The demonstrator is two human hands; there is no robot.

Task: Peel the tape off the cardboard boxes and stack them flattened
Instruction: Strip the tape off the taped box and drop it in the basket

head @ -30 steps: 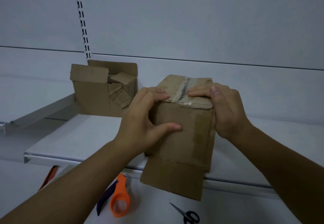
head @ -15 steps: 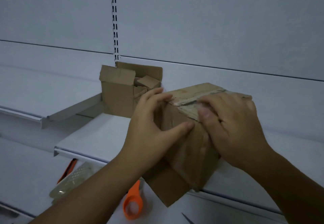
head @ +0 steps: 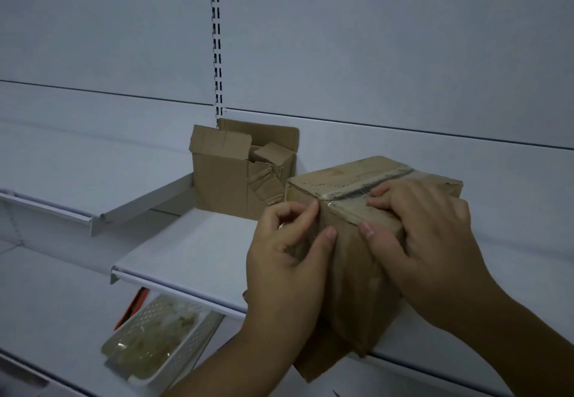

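Cardboard box (head: pixel 335 176) of worn brown corrugated board, blocky, corners softened, faces scuffed and dusty, tilted on the front lip of a white sheet-metal shelf (head: pixel 192 250), one loose flap hanging below the lip. Clear glossy tape (head: pixel 348 190) along the top seam, grimy and wrinkled, folded over the near edge and down the front face.

Left hand (head: pixel 285 266) clenched against the front face: index tip at the top edge beside the tape, thumb pressed lower down, remaining fingers curled into the palm. Tape end nipped or not: impossible to tell. Right hand (head: pixel 431 235) clamped over the near right corner, fingers curled across the taped seam, thumb on the front face.

Farther back on the same shelf, against the pale wall panel, open box (head: pixel 223 185) of the same brown board, flaps up, one side crumpled, smaller cardboard pieces inside. Below the shelf, white perforated plastic basket (head: pixel 198 340) with crumpled clear film in it, just beside an orange strip (head: pixel 133 303).
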